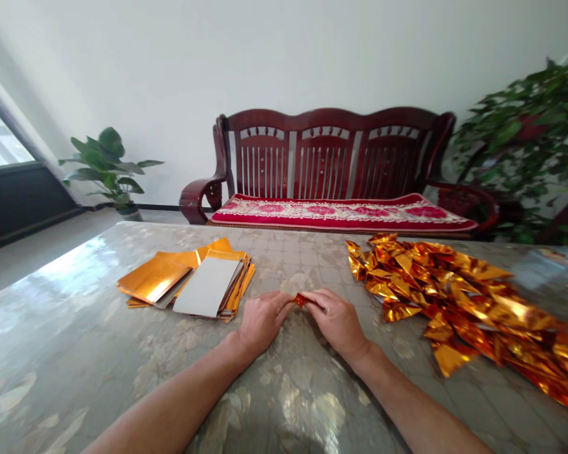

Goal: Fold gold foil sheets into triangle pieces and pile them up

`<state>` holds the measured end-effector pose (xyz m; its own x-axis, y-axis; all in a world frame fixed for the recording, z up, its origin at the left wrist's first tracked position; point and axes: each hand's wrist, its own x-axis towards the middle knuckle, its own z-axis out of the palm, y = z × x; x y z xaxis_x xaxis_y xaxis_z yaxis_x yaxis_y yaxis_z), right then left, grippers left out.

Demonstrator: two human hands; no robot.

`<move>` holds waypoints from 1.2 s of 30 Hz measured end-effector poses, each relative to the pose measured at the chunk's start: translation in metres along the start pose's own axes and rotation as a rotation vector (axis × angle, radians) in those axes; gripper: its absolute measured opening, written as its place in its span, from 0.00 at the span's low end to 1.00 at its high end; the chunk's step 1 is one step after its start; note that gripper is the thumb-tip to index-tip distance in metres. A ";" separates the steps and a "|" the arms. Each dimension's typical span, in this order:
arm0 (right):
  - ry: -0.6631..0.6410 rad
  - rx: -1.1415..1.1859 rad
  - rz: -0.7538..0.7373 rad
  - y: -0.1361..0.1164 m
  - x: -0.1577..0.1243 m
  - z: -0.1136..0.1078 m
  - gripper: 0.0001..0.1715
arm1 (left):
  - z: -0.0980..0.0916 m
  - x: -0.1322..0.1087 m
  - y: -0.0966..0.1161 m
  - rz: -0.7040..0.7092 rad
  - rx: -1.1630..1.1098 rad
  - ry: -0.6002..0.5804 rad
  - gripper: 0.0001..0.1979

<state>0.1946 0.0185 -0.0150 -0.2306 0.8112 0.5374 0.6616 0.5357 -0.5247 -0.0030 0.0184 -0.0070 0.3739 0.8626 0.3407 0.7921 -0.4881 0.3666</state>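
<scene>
Between my two hands, just above the middle of the table, is a small folded piece of orange-gold foil paper. My left hand pinches its left end, and my right hand grips its right end with thumb and fingers closed. Most of the piece is hidden by the fingers. To the left lies a loose stack of gold foil sheets, with a grey-white backed sheet on top. A large heap of folded gold foil pieces spreads over the right side.
A patterned, glossy cover lies over the table. Beyond its far edge stands a dark red wooden bench with a red floral cushion. Potted plants stand at left and right. Clear plastic lies at far right.
</scene>
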 end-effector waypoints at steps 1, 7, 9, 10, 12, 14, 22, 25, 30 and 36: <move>0.003 -0.026 -0.016 0.001 0.000 -0.001 0.13 | -0.001 0.000 -0.001 -0.011 -0.004 0.001 0.13; 0.026 -0.069 -0.139 0.005 0.000 -0.006 0.16 | 0.004 0.003 -0.012 -0.047 -0.129 0.021 0.08; 0.029 -0.058 -0.188 0.005 0.000 -0.008 0.18 | 0.006 0.004 -0.015 -0.044 -0.158 0.025 0.07; 0.026 -0.051 -0.214 0.005 0.000 -0.009 0.18 | 0.007 0.004 -0.015 -0.040 -0.166 0.025 0.07; 0.007 -0.038 -0.267 0.006 0.000 -0.010 0.18 | 0.007 0.004 -0.015 -0.031 -0.173 0.022 0.08; -0.023 -0.035 -0.298 0.006 0.001 -0.010 0.17 | 0.007 0.003 -0.014 -0.024 -0.171 0.023 0.10; -0.023 -0.017 -0.258 0.006 0.002 -0.009 0.12 | 0.002 0.001 -0.018 0.043 -0.189 0.024 0.19; -0.007 -0.005 -0.251 0.007 0.001 -0.010 0.12 | -0.004 0.000 -0.019 0.107 -0.184 -0.027 0.20; -0.018 -0.007 -0.224 0.008 0.001 -0.010 0.13 | -0.013 0.002 -0.016 0.248 -0.151 -0.092 0.13; -0.042 -0.006 -0.219 0.007 0.001 -0.009 0.14 | -0.008 0.002 -0.021 0.216 -0.053 -0.108 0.13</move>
<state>0.2060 0.0207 -0.0122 -0.3989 0.6845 0.6102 0.5968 0.6990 -0.3940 -0.0230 0.0295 -0.0072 0.5834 0.7456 0.3220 0.6631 -0.6662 0.3413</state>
